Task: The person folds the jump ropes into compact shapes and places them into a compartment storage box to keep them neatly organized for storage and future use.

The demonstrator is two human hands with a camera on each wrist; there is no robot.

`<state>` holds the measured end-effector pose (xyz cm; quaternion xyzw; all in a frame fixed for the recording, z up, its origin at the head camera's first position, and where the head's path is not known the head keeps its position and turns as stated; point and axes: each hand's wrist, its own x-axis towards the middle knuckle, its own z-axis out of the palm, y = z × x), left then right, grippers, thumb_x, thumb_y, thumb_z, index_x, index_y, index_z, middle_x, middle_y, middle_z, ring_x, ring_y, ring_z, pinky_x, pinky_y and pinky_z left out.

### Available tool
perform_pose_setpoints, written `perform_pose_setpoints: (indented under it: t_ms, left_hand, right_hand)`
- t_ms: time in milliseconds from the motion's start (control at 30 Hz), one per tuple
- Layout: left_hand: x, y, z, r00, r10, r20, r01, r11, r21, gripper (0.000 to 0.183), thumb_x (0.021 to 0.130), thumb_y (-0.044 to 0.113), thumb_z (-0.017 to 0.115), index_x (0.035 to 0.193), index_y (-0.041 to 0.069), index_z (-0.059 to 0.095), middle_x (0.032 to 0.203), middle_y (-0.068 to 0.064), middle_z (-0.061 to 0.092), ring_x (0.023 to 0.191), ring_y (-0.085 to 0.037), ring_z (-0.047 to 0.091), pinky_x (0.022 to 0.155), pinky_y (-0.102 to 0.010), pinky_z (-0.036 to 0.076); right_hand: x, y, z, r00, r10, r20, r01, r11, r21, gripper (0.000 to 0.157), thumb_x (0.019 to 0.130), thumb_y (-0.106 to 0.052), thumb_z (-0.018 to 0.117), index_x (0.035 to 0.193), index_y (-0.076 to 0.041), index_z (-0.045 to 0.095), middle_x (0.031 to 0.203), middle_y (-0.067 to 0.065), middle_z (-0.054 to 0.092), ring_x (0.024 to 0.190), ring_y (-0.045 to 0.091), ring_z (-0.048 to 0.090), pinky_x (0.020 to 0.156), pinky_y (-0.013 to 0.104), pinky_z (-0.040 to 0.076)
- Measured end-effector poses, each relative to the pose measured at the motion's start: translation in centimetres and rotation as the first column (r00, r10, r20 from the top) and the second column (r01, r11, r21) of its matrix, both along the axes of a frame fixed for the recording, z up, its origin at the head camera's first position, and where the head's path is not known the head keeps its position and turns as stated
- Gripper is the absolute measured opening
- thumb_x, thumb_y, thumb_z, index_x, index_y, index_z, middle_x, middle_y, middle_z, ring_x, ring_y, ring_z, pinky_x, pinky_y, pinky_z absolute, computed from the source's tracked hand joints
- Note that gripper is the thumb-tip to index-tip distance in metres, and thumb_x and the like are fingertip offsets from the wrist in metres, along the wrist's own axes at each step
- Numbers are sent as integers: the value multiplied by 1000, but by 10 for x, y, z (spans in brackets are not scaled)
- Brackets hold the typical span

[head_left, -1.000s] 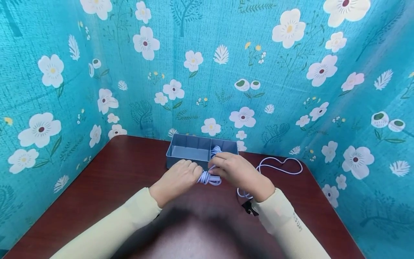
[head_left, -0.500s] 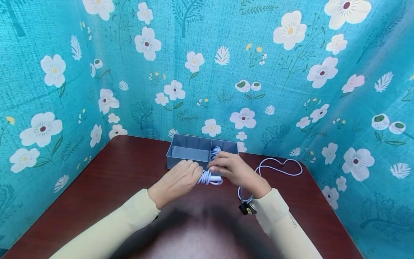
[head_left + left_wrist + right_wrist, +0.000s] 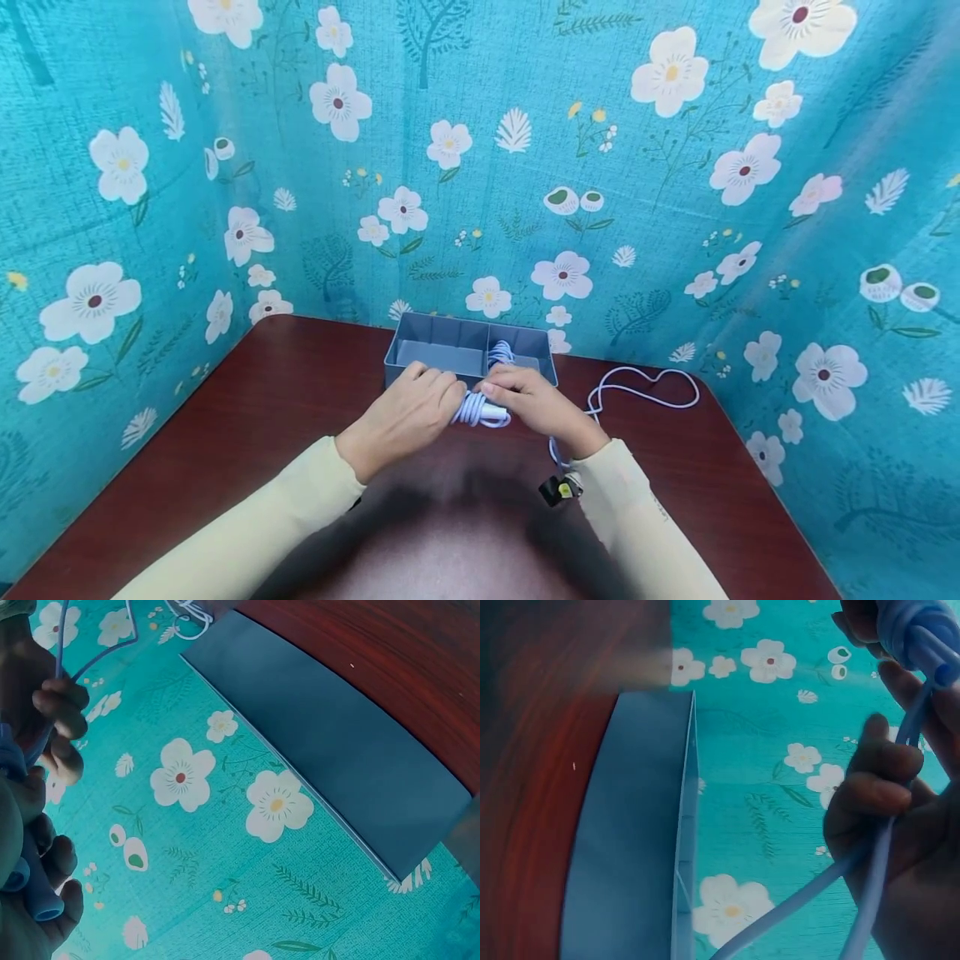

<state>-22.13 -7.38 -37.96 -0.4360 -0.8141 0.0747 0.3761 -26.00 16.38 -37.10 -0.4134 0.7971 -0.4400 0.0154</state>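
- Where the table ends, we see a turquoise flowered cloth [image 3: 495,225] rising at the far side, left and right.
- We look down on a dark red table [image 3: 300,400].
- Two pale sleeves [image 3: 255,533] reach in from the near side.
- At the table's far edge we find a blue-grey box [image 3: 450,332], a divider splitting it into a left and a smaller right compartment.
- The person's left hand [image 3: 405,417] is clamped round a coiled lilac cord [image 3: 472,408], just on the near side of the box.
- The right hand [image 3: 540,408], to its right, has fingers and thumb together, pinching strands of cord.
- To the right we see a loose loop of cord [image 3: 678,406] lying on the table.
- A second coil [image 3: 500,354] sits in the right compartment, beside the divider.
- We notice a small black object [image 3: 553,490] by the right cuff.
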Motion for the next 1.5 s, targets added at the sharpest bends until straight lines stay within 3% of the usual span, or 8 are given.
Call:
perform_pose_setpoints:
  t_ms: [133,267,367,500,633,867,1300,1500]
  left_hand:
    - [0,0,0,1000,0,-4,0,1000,19,26,87,14,69,106,5,54,89,-7,54,78,-20,48,64,-33,38]
    - [0,0,4,1000,-2,25,0,997,74,24,87,10,68,107,3,54,88,-8,54,75,-19,48,57,-31,35]
    - [0,-1,6,999,2,38,-6,994,108,24,87,8,68,106,2,54,88,-9,55,73,-20,49,56,-31,38]
    - [-1,-2,7,999,27,40,-34,986,165,28,84,7,71,106,-1,55,87,-10,55,72,-20,51,58,-32,43]
    - [-4,-4,11,997,75,17,-77,976,203,29,85,7,71,106,-2,54,88,-11,56,72,-21,53,58,-33,45]
    - [-12,-6,19,991,130,-10,-125,971,202,27,88,10,70,106,-2,54,83,-11,55,66,-21,52,55,-31,43]
    - [-23,-13,17,967,254,6,-249,942,226,33,82,11,76,102,-4,54,74,-11,50,57,-18,43,47,-29,34]
    - [-32,-19,10,948,317,-4,-308,925,222,19,90,8,67,99,-3,54,72,-11,48,55,-18,41,47,-30,31]
  right_hand:
    - [0,-5,-7,990,6,140,2,998,-61,25,102,-8,46,103,1,70,80,4,59,69,16,53,59,27,44]
    - [5,-13,-15,943,-7,332,74,979,-190,36,104,-22,43,122,3,62,79,5,58,54,15,45,46,25,38]
    - [8,-20,-21,922,2,386,122,948,-295,36,105,-24,41,127,2,54,73,10,51,50,17,39,42,25,32]
    - [12,-26,-29,956,-100,274,176,947,-268,20,105,-10,38,111,3,52,62,13,44,49,15,40,42,25,32]
    - [20,-30,-31,976,-167,139,189,969,-161,22,104,-3,36,92,2,55,59,17,47,51,13,43,49,27,37]
    - [40,-36,-14,983,-85,160,111,981,-159,15,100,-9,53,113,-2,55,62,7,48,48,16,47,47,29,43]
    - [54,-43,-23,975,-84,206,86,996,3,14,92,-14,67,104,-7,63,64,8,59,48,19,59,51,35,53]
    - [60,-46,-19,997,-41,-70,44,998,48,9,91,-23,69,96,-19,64,72,-7,56,55,6,56,52,24,48]
